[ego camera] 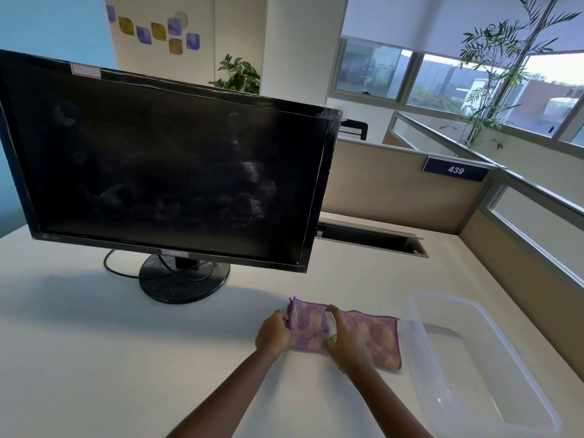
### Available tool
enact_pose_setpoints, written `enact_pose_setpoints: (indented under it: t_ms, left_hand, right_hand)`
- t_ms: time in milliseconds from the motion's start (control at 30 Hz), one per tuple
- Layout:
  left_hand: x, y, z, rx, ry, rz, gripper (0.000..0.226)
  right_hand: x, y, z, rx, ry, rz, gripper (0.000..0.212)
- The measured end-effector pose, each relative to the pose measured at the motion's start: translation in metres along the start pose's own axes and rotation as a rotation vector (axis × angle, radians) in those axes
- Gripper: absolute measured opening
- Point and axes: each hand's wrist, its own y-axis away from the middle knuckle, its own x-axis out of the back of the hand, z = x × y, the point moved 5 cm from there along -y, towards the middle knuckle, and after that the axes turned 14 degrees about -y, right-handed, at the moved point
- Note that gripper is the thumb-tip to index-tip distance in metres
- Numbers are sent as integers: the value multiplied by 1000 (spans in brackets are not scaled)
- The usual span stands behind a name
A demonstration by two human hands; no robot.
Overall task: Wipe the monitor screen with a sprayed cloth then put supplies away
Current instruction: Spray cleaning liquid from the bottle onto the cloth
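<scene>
A black monitor (164, 172) stands on the white desk, its dark screen marked with pale smudges. In front of it, near the desk's front, a folded purple and tan cloth (376, 339) lies flat. My left hand (273, 333) grips the cloth's left edge. My right hand (347, 343) holds a small white spray bottle (331, 325) with a green part over the middle of the cloth, the index finger on its top. Most of the bottle is hidden inside the hand.
A clear plastic bin (480, 368) stands open just right of the cloth. The monitor's round base (183, 279) and black cable (117, 270) sit behind left. A cable slot (373, 240) runs along the tan partition (395, 191) at the back.
</scene>
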Motion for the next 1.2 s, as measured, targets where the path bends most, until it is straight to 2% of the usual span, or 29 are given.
enact_pose_setpoints:
  t_ms: [267,533,700,967,1100,1200]
  left_hand:
    - [5,-1,-1,9,-7,6,34]
    - [5,-1,6,1,-103,36,35]
    - [4,-2,8,19,-123,37,33]
    - [2,-4,8,9,-123,35,33]
    - [2,-4,8,9,-119,31,33]
    - [2,-4,9,0,-95,29,32]
  right_hand:
    - [25,4,4,-58,-34,38,65]
    - [45,12,9,-57,11,118,53]
    - [64,13,26,-145,-64,210,62]
    - [88,25,51,-266,-36,337,60]
    - [81,35,54,-282,-69,316,56]
    - [67,40,43,-212,-72,260,54]
